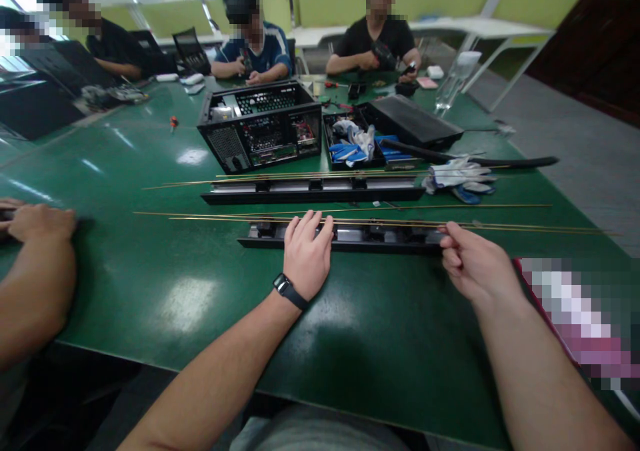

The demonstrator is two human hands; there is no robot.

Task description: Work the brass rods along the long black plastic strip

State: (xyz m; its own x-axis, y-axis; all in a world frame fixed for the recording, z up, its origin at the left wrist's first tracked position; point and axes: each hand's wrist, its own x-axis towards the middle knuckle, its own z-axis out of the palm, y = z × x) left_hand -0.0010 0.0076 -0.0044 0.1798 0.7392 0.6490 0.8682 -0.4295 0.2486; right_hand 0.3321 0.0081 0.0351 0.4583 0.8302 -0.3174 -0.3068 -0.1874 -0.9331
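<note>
A long black rail (380, 236) lies across the green table (150, 284) in front of me. Thin brass rods (500, 225) run along and over it. My left hand (306, 254), with a dark watch on the wrist, rests flat on the rail, fingers stretched over the rods. My right hand (473, 264) is closed at the rail's right end, its fingers pinched on the rods there. A second black rail (310, 189) with more brass rods lies farther back.
Beyond the rails stand an open black computer case (260, 127), a black tray of blue and white parts (353, 145) and a pair of work gloves (463, 176). Another person's arm (30, 284) rests at the left. Three people sit at the far side.
</note>
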